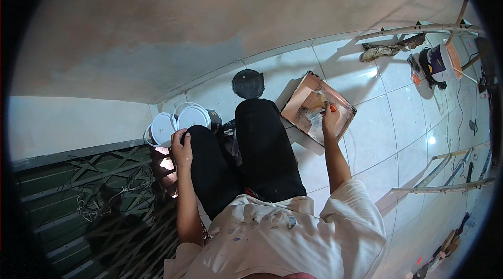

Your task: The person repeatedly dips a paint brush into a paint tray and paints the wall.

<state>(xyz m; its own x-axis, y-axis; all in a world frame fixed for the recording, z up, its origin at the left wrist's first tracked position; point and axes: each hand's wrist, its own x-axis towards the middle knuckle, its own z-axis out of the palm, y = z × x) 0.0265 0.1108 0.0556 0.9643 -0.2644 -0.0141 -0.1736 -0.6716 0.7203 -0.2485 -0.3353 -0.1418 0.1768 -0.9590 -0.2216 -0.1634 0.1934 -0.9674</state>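
My right hand [329, 117] is closed around the orange handle of what looks like a paintbrush [317, 102], its wide tan end pointing left. The brush is over a shallow rectangular tray [341, 102] with peach paint and grey-white smears inside. My left hand [182, 147] lies on the outer side of my bent left knee, fingers loosely stretched and nothing in them. Beside that hand stand two white-lidded buckets [193, 116] with wire handles. A round black lid or dish [248, 84] is on the floor beyond my knees.
A wall [157, 43] with patchy peach paint rises ahead. To the left is a folding metal gate [120, 200] with tangled wire. At right are a paint bucket [439, 64], a crumpled cloth [385, 51], and a wooden ladder [445, 187] lying on the white tiles [374, 137].
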